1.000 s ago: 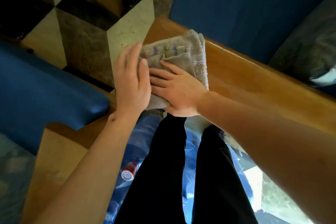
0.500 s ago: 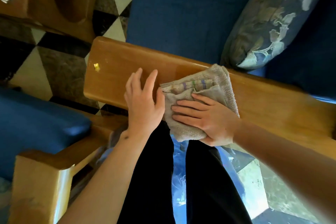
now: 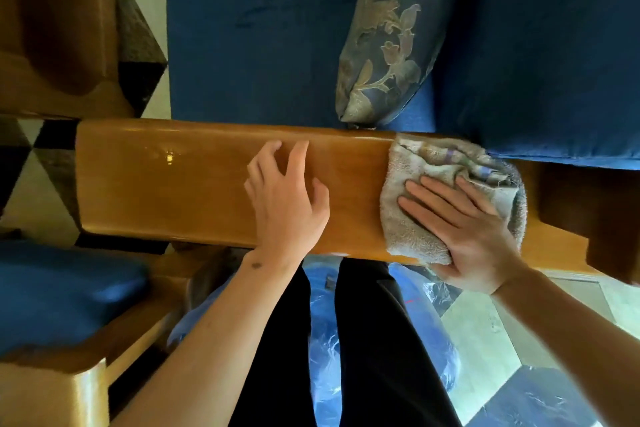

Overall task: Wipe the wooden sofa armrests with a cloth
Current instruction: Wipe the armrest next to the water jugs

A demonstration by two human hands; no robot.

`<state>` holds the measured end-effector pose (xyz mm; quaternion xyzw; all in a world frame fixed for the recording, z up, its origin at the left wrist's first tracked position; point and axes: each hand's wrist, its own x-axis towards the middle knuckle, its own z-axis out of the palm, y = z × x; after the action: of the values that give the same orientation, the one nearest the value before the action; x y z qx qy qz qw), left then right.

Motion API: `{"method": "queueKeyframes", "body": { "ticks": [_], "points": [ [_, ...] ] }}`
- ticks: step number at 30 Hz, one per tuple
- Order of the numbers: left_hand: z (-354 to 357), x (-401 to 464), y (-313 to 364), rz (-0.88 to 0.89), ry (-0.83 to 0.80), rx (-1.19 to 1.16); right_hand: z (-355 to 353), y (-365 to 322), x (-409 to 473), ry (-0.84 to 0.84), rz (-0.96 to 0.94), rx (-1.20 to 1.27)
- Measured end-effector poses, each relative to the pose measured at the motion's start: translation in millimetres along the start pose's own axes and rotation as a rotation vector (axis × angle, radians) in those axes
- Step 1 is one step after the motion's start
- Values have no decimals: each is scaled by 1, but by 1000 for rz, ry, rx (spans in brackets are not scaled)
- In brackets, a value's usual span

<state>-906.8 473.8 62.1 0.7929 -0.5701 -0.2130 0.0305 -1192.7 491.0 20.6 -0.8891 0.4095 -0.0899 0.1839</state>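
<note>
A glossy wooden sofa armrest (image 3: 180,180) runs across the middle of the view. A folded grey towelling cloth (image 3: 408,229) with faint coloured stripes lies on its right part. My right hand (image 3: 464,232) presses flat on the cloth, fingers spread and pointing left. My left hand (image 3: 287,201) rests on the bare wood to the left of the cloth, fingers apart, holding nothing. A gap of bare wood separates the left hand from the cloth.
Behind the armrest are the blue sofa seat (image 3: 249,28) and a flowered cushion (image 3: 388,31). A second chair with a blue pad (image 3: 59,288) and wooden arm (image 3: 52,395) stands at lower left. My dark-trousered legs (image 3: 374,350) and blue plastic (image 3: 322,340) lie below.
My right hand has slid the cloth to the right along the armrest. My left hand has come off the cloth and now lies on bare wood.
</note>
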Motion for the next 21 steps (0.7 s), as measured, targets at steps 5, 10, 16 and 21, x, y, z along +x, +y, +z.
{"method": "queueKeyframes", "body": {
  "ticks": [5, 10, 16, 21],
  "points": [
    [3, 0, 14, 8, -47, 3, 9, -16, -15, 194, 335, -4],
    [-2, 2, 0, -62, -29, -39, 27, -70, 25, 368, 852, -22],
    [-25, 5, -72, -250, 73, -67, 53, -150, 125, 497, 1415, 59],
    [-53, -2, -149, -311, 107, -102, 78, -207, 174, 435, 1305, 71]
  ]
}}
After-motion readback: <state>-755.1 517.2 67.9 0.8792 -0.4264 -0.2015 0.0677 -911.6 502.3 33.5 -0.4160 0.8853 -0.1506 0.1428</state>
